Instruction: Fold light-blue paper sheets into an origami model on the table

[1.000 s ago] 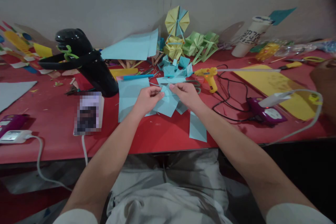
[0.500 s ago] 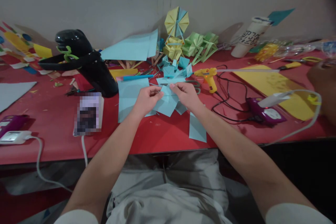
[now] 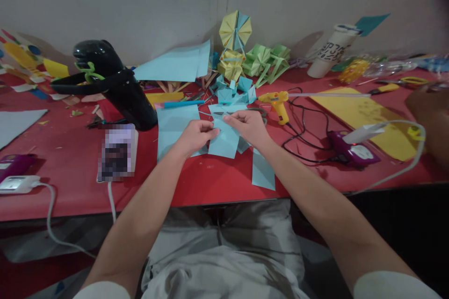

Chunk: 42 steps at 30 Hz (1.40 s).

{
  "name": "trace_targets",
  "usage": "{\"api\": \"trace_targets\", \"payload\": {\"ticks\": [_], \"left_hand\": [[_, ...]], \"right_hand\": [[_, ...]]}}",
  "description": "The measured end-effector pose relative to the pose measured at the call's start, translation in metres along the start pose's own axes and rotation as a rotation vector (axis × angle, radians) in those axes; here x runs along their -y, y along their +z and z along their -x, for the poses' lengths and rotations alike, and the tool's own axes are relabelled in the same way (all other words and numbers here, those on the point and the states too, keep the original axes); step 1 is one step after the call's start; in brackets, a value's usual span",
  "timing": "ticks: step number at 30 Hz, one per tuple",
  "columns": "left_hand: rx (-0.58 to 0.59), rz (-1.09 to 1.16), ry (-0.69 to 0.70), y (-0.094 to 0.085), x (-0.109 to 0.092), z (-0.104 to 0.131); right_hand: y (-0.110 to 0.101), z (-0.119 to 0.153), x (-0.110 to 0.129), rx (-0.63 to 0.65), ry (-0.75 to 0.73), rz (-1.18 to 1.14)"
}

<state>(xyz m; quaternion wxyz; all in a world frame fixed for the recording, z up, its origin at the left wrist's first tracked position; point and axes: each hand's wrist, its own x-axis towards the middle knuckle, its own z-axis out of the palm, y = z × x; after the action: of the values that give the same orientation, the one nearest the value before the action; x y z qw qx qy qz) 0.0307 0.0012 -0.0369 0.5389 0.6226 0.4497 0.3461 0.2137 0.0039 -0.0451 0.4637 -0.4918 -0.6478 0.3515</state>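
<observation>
A light blue paper piece (image 3: 224, 142) is between my hands above the red table. My left hand (image 3: 198, 136) pinches its left edge between thumb and fingers. At its upper right, my right hand (image 3: 247, 125) is closed with thumb and index finger together on the paper. More blue sheets lie around it: a larger one (image 3: 173, 124) to the left and a small one (image 3: 263, 170) near the table's front edge. Folded blue pieces (image 3: 231, 91) are heaped just behind my hands. Scissors lie partly hidden behind my right hand.
A yellow glue gun (image 3: 277, 100) with a black cord lies to the right, near a purple power socket (image 3: 352, 148). A black bottle (image 3: 129, 103) and a phone (image 3: 118, 154) are on the left. Yellow and green paper folds (image 3: 235, 32) stand behind. A person's arm shows far right.
The blue paper between my hands has turned, its lower edge now facing me more squarely. My left hand has shifted slightly down and left; my right hand stays near the paper's upper edge.
</observation>
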Motion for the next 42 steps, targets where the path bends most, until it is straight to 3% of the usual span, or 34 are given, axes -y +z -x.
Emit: {"api": "trace_targets", "payload": {"ticks": [3, 9, 15, 20, 31, 35, 42], "left_hand": [[-0.043, -0.033, 0.012, 0.000, -0.001, 0.000], [-0.106, -0.098, 0.006, 0.000, -0.006, 0.001], [-0.114, -0.108, -0.008, -0.001, -0.007, 0.001], [-0.119, -0.111, 0.002, -0.001, -0.006, 0.000], [-0.149, -0.106, 0.058, -0.004, -0.005, 0.001], [-0.120, -0.117, 0.126, -0.001, -0.004, 0.000], [-0.088, -0.181, 0.188, 0.001, -0.005, 0.000]], "right_hand": [[-0.005, -0.002, -0.002, 0.063, 0.004, -0.015], [-0.018, -0.005, 0.002, 0.350, 0.061, -0.154], [-0.021, -0.007, -0.001, 0.248, 0.133, -0.129], [-0.019, -0.007, -0.003, 0.183, 0.092, -0.086], [-0.015, -0.006, -0.006, 0.284, 0.073, -0.180], [-0.008, -0.002, -0.004, 0.292, 0.034, -0.123], [-0.005, -0.001, -0.005, 0.262, 0.100, -0.111]]}}
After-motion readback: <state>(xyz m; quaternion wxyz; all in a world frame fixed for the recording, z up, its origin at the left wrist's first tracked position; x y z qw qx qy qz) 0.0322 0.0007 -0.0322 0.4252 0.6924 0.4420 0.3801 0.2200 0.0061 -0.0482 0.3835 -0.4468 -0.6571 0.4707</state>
